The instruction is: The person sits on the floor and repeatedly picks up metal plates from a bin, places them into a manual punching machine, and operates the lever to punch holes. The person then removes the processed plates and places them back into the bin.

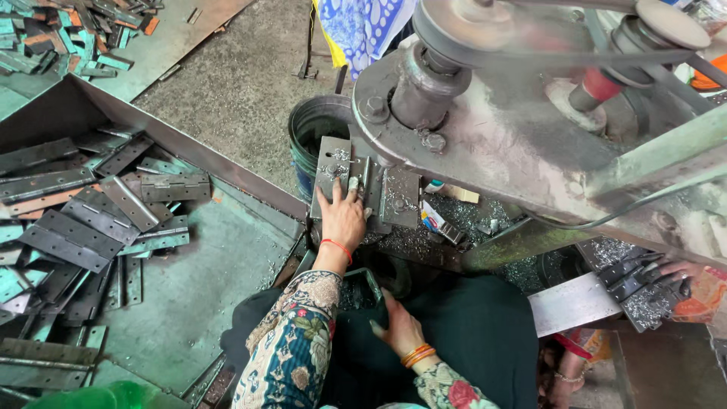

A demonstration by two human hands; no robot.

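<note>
My left hand (341, 218), a red thread round its wrist, lies flat with fingers spread on a grey metal hinge (333, 168) that rests on the drill machine's work plate. A second hinge leaf (400, 198) sits just right of it under the spindle (424, 91). My right hand (399, 327), with orange bangles, is low over my lap and closed around a dark rectangular piece (365, 285); what that piece is I cannot tell. Metal shavings (413, 242) cover the plate between both hands.
A sloped tray (227, 250) on the left holds several loose hinges (91, 216). A dark bucket (314, 125) stands behind the plate. The machine's belt and pulleys (530, 45) overhang at top right. Another person's hand (681, 269) rests on stacked hinges (636, 284) at right.
</note>
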